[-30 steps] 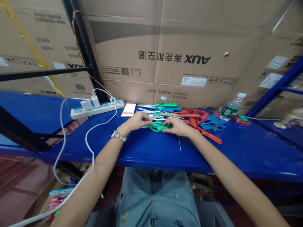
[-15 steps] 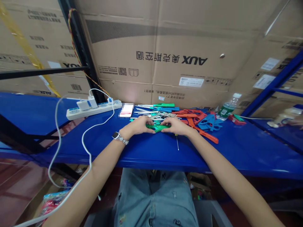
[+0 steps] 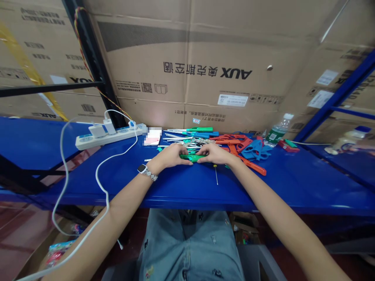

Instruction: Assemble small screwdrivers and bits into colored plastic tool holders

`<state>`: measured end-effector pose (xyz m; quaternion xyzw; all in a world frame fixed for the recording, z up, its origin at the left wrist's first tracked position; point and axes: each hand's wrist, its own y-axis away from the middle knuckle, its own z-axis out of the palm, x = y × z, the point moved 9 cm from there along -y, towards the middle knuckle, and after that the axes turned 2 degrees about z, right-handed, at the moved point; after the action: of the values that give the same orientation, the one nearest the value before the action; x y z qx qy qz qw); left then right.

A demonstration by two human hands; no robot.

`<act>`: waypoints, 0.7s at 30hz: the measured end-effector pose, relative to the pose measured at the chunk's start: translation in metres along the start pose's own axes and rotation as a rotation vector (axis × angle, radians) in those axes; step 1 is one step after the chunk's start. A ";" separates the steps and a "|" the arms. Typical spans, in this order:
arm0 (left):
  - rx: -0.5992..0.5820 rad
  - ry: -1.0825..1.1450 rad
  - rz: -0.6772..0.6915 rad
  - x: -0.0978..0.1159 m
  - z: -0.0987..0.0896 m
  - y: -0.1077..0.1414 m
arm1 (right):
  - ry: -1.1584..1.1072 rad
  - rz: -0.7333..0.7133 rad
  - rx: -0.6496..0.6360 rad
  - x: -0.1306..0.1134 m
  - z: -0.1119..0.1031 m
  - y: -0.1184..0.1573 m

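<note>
Both hands meet over the near edge of the pile, at a green long-nosed lighter (image 3: pixel 192 158) lying crosswise. My left hand (image 3: pixel 175 154) is closed on its left part, and a thin metal tube pokes out to the left past that wrist. With thumb and fingers pinched, my right hand (image 3: pixel 215 153) grips the right end. Just beyond the fingers lie small metal parts (image 3: pixel 202 142). Further back are finished-looking green lighters (image 3: pixel 202 129) and blue lighters (image 3: pixel 205 134) with metal tubes. A thin rod with a yellow end (image 3: pixel 216 175) rests near my right wrist.
Orange plastic handle pieces (image 3: pixel 253 166) and blue ones (image 3: pixel 256 150) are heaped on the right. Behind them stand a water bottle (image 3: pixel 279 130) and a red block (image 3: pixel 288 146). On the left are a power strip (image 3: pixel 111 136), a white cable (image 3: pixel 98 175) and a pixelated card (image 3: pixel 152 137).
The view has shifted slightly. Both hands stay on the green lighter, which sits straighter between them, and a metal tube now shows left of my left wrist.
</note>
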<state>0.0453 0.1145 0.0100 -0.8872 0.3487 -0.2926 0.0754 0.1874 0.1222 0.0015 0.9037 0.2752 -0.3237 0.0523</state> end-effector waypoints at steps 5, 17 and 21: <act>-0.009 -0.051 -0.031 0.001 0.003 0.001 | -0.009 -0.021 -0.020 -0.003 0.001 0.000; -0.123 -0.127 -0.053 0.001 0.008 0.001 | 0.049 -0.016 -0.107 -0.009 0.005 -0.002; -0.154 -0.116 -0.056 -0.001 0.011 0.000 | 0.142 -0.035 -0.116 -0.015 0.006 -0.001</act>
<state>0.0508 0.1143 0.0004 -0.9152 0.3402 -0.2150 0.0191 0.1734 0.1147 0.0059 0.9149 0.3124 -0.2431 0.0789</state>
